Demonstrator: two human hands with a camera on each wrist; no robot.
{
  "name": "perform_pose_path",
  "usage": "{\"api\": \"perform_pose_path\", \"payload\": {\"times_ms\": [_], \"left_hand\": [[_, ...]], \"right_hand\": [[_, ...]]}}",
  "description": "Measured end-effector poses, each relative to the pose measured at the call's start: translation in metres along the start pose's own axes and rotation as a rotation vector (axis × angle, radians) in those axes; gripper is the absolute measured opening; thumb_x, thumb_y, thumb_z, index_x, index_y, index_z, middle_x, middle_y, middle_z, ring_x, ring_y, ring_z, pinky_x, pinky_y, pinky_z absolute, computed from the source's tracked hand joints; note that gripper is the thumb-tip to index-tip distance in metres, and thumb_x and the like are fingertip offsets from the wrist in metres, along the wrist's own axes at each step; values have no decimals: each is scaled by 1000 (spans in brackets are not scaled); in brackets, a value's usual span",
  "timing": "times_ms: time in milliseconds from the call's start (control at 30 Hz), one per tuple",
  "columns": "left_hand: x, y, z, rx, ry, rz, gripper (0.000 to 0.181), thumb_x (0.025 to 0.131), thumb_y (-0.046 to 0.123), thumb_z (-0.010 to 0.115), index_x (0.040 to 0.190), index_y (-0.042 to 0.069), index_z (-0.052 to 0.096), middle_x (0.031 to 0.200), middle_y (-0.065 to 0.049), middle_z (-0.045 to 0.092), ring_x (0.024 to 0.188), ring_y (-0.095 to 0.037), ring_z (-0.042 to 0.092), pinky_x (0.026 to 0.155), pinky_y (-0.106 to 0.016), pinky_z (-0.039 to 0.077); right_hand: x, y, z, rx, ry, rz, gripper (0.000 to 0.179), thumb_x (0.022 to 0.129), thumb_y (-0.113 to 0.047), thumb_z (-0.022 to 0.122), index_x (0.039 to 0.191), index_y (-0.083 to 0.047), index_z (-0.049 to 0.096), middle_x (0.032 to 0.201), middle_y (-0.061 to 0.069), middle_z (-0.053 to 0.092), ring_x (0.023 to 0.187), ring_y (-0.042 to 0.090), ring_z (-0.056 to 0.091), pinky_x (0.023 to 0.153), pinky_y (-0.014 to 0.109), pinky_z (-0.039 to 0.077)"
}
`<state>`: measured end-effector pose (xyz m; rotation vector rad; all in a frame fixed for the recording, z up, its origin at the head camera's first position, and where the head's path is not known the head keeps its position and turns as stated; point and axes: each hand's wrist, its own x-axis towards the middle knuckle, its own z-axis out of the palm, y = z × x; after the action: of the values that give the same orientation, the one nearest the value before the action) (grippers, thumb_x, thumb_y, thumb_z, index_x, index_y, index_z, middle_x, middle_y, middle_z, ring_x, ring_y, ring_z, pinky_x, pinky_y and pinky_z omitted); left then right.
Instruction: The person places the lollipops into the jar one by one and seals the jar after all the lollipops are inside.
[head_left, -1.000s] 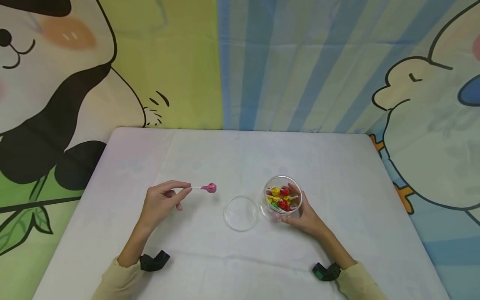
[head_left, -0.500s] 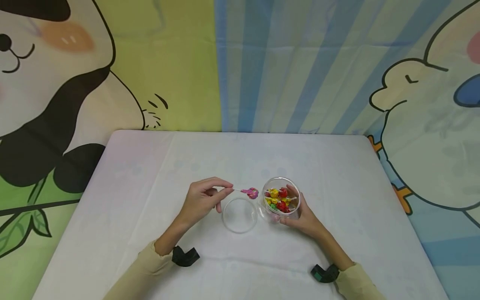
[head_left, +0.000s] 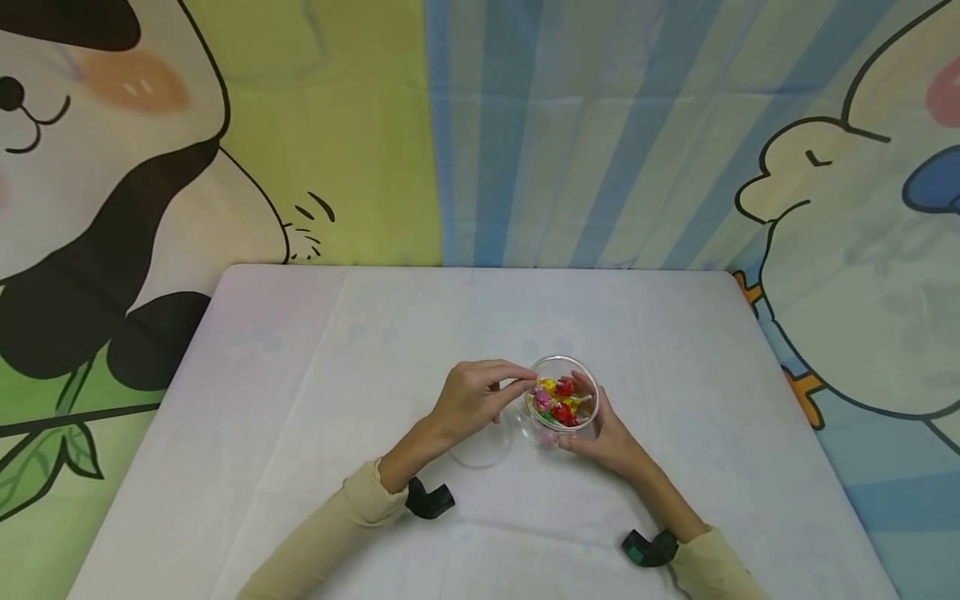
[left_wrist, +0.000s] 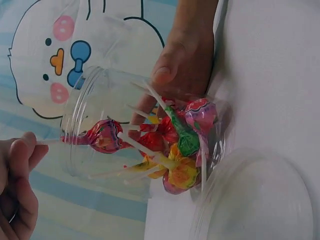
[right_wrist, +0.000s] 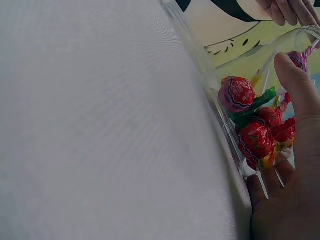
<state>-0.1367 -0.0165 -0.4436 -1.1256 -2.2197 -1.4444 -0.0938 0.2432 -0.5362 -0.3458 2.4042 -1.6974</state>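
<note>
A clear jar (head_left: 558, 360) stands upright on the white table, with several wrapped lollipops (left_wrist: 181, 167) in red, yellow, green and pink inside. My right hand (head_left: 611, 433) grips its side, thumb and fingers curled round the wall. At the jar's mouth, my left hand (head_left: 480, 396) pinches the white stick of a pink lollipop (left_wrist: 105, 136) between thumb and fingertips. That lollipop's wrapped head hangs inside the jar, above the others, while most of its stick is outside. In the right wrist view the left hand's fingers (right_wrist: 290, 10) show beyond the rim.
A round clear lid (left_wrist: 260, 200) lies flat on the table beside the jar, partly hidden by my left hand in the head view. The white table (head_left: 375, 317) ends at a cartoon-printed cloth (head_left: 510, 133) behind it.
My left hand has moved right across the table, over the lid, carrying the pink lollipop from open space into the jar's mouth. My right hand keeps its hold on the jar.
</note>
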Motion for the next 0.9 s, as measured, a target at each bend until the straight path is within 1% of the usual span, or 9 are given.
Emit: {"api": "perform_pose_path", "payload": {"times_ms": [67, 167, 300, 433, 600, 667, 733, 800, 900], "left_hand": [[3, 0, 6, 45, 5, 2, 14, 82, 11, 76, 95, 7, 77, 86, -1, 77, 42, 6, 45, 45, -6, 37], [8, 2, 13, 134, 0, 5, 12, 82, 16, 77, 93, 11, 78, 84, 2, 77, 44, 5, 46, 48, -6, 36], [13, 2, 20, 230, -20, 0, 11, 81, 16, 78, 92, 14, 79, 84, 3, 77, 57, 0, 63, 55, -9, 43], [13, 0, 25, 269, -36, -17, 10, 81, 15, 78, 91, 14, 79, 87, 1, 77, 77, -8, 73, 65, -18, 54], [13, -1, 27, 305, -70, -20, 8, 82, 14, 76, 89, 14, 80, 87, 3, 77, 80, -9, 74, 66, -22, 56], [12, 0, 26, 308, -67, -23, 11, 83, 15, 74, 93, 14, 79, 90, 3, 77, 81, -8, 73, 66, -20, 55], [7, 1, 22, 282, -45, -32, 16, 85, 15, 73, 100, 15, 78, 97, 3, 77, 73, -5, 70, 62, -15, 52], [-1, 2, 15, 250, -8, -48, 23, 87, 15, 71, 110, 15, 74, 105, 1, 75, 64, -2, 62, 58, -11, 47], [-20, 2, -2, 217, 38, -97, 32, 89, 14, 70, 121, 13, 68, 113, -2, 72, 51, 2, 45, 48, -8, 37]], "right_hand": [[0, -1, -1, -6, 3, -1, 98, 75, -17, 82, 153, -16, 21, 153, 11, 34, 144, 34, 27, 111, 73, 10], [0, -3, -2, -14, 6, -3, 99, 75, -18, 82, 153, -15, 21, 154, 11, 35, 144, 36, 27, 110, 73, 10], [0, -1, -2, -4, 3, -16, 100, 75, -14, 81, 154, -15, 20, 154, 11, 34, 143, 35, 27, 111, 73, 10], [0, 2, -1, -2, 2, -26, 99, 75, -13, 81, 153, -18, 21, 153, 11, 35, 143, 34, 28, 111, 72, 10], [0, 2, -2, -9, 8, -17, 98, 75, -17, 82, 153, -16, 21, 153, 11, 36, 144, 36, 28, 111, 73, 10], [1, 1, -2, -9, 8, -18, 98, 75, -17, 82, 153, -16, 22, 153, 11, 36, 144, 37, 28, 111, 73, 10], [1, 2, -1, -8, 9, -15, 98, 75, -16, 81, 153, -16, 22, 153, 11, 36, 144, 37, 28, 111, 72, 11], [1, 2, -1, -16, 7, -6, 98, 76, -17, 81, 153, -17, 22, 154, 10, 35, 144, 36, 28, 112, 72, 11], [0, 3, -1, -29, 8, 6, 99, 75, -16, 82, 153, -19, 22, 154, 10, 34, 144, 36, 27, 112, 72, 11]]}}
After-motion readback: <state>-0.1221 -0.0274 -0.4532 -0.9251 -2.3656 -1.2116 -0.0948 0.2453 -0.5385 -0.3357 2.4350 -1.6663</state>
